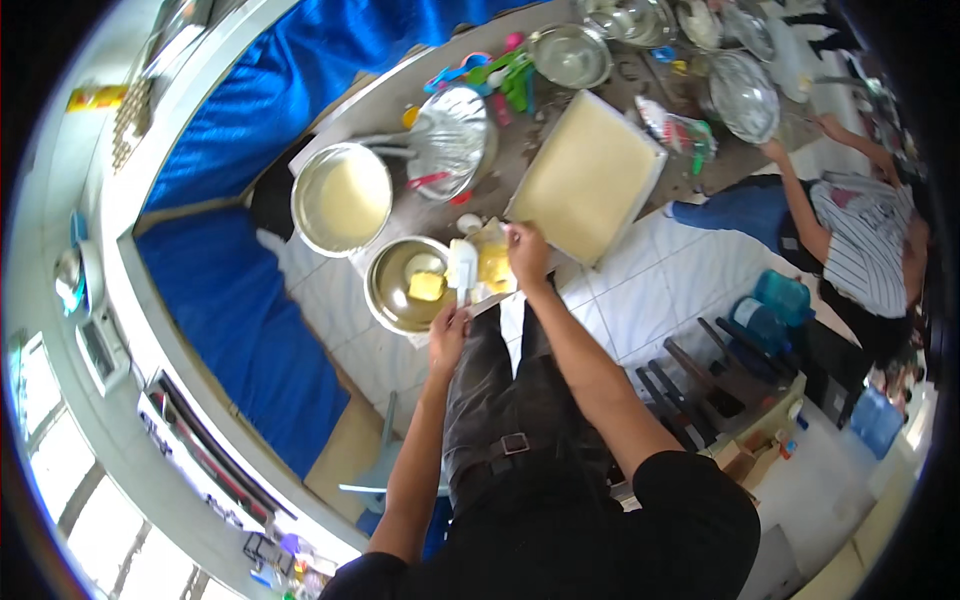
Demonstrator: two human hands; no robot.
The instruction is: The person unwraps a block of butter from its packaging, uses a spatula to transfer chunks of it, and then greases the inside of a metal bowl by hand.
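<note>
My left hand (448, 337) grips the handle of a spatula with a white blade (464, 264), held upright at the right rim of a metal bowl (381, 306). A yellow lump that looks like butter (427, 286) lies inside that bowl. Between thumb and fingers, my right hand (527, 253) pinches the edge of a wrapper (493, 264) smeared with yellow. The spatula blade is beside the wrapper; whether they touch I cannot tell. Behind the butter bowl stands a second metal bowl (299, 199) with pale batter.
A rectangular pan (631, 212) of pale batter sits right of my right hand. Farther back are a foil-like covered pot (454, 135), coloured measuring spoons (514, 82) and a metal bowl (571, 56). At the right, another person (862, 240) handles a metal bowl (744, 96).
</note>
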